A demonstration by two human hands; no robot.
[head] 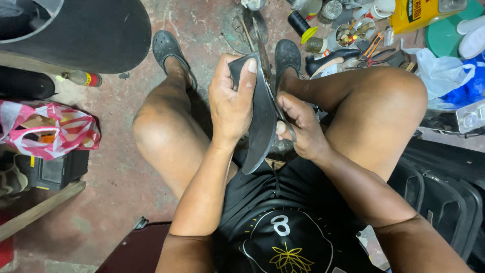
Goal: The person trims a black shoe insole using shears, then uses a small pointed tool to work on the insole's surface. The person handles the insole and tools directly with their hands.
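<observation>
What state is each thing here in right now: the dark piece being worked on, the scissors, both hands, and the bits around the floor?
Dark rubber sheet: held upright, curved, between the knees.
Scissors: blades along the sheet's edge; open or closed unclear.
Left hand: gripping the sheet's top, thumb across it.
Right hand: closed around the scissor handles.
Small bottle: lying on its side on the floor.
Pink plastic bag: crumpled, open.
</observation>
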